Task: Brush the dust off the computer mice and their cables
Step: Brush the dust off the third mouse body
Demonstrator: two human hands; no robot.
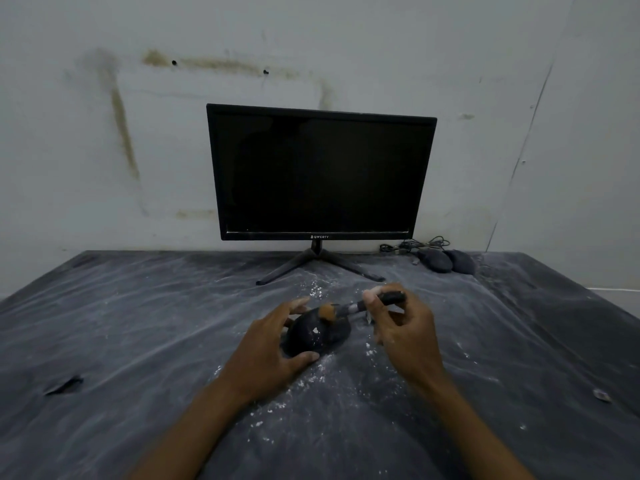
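Two hands worked over the dusty surface point(138, 323): the left hand point(273, 355) gripped a mouse point(317, 336) before the monitor point(320, 171), while the right hand point(403, 329) pinched a brush point(349, 309), bristles touching the mouse.

There is one view only, from a wide-angle camera worn on the person's head. It looks forward and down across the counter point(138, 323) toward the wall point(104, 133) behind it. The hands point(273, 344) sit close below centre, with both forearms running in from the bottom edge. The monitor point(318, 171) stands farther off, near the middle of the frame and square to the camera. The wide lens bends the counter's edges outward at the sides, and a wall corner shows at far right.
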